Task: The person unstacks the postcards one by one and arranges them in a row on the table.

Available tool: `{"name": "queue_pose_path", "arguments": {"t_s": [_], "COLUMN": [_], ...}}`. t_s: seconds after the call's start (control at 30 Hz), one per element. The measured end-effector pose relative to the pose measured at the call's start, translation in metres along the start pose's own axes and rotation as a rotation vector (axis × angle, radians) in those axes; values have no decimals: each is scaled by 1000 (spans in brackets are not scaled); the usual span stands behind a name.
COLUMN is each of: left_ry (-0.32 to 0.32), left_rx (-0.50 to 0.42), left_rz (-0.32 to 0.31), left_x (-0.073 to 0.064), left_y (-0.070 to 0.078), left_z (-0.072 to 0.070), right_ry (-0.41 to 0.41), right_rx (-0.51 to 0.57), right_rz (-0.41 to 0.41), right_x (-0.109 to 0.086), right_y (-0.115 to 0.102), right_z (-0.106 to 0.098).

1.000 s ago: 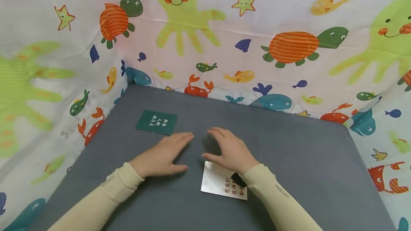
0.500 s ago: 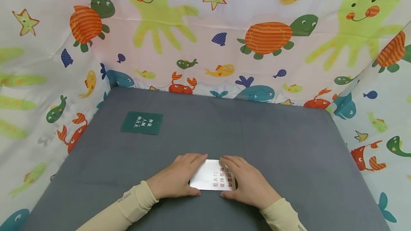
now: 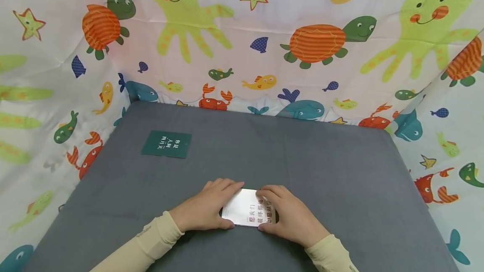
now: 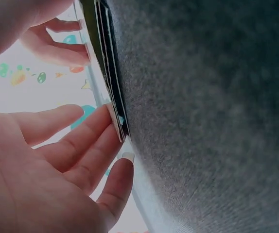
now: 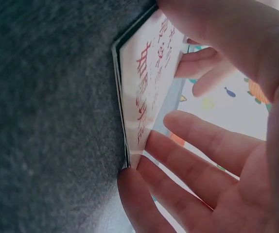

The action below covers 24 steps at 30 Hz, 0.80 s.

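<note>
A white card [image 3: 241,207] with red Chinese characters lies on the grey surface close in front of me. In the left wrist view the edges of a few thin cards [image 4: 108,68] show stacked together under it. My left hand [image 3: 206,205] grips the left end of this stack, thumb on the near edge and fingers at the far edge. The right end is held the same way by my right hand [image 3: 293,215], whose fingers cover part of the characters. In the right wrist view the fingertips touch the far side of the white card [image 5: 144,92].
A dark green card [image 3: 166,144] with white characters lies flat farther back on the left. The grey padded surface [image 3: 332,171] spreads around both hands. A white curtain [image 3: 227,11] printed with sea animals hangs along the back and sides.
Both hands have come down from above the surface to the white card and now grip its two ends. The card has turned straighter. The head view has shifted. The green card stays where it lay.
</note>
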<state>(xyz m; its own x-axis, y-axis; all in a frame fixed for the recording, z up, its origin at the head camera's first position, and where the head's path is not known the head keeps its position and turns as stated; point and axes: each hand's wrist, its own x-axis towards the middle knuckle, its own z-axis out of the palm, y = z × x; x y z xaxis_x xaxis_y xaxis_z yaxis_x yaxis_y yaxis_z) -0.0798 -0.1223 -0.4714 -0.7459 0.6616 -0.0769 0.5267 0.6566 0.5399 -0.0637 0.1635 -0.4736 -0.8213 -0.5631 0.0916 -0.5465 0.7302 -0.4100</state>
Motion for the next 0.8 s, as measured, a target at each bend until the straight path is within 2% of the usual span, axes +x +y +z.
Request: {"name": "queue_pose_path", "arguments": {"t_s": [0.23, 0.43, 0.53, 0.63, 0.8], "left_ry": [9, 18, 22, 28, 38], "left_rx": [7, 21, 29, 45, 46], "left_rz": [22, 27, 11, -38, -131], "left_x": [-1, 2, 6, 9, 12], "left_y": [-1, -7, -14, -25, -52], "left_z": [-5, -18, -29, -43, -69], "right_ry": [-17, -9, -15, -33, -63], "right_rx": [5, -24, -30, -31, -30], "right_rz": [5, -8, 6, 9, -7], "right_x": [2, 15, 30, 53, 100], "right_y": [1, -3, -4, -4, -8], "right_z": [-3, -12, -15, -13, -5]}}
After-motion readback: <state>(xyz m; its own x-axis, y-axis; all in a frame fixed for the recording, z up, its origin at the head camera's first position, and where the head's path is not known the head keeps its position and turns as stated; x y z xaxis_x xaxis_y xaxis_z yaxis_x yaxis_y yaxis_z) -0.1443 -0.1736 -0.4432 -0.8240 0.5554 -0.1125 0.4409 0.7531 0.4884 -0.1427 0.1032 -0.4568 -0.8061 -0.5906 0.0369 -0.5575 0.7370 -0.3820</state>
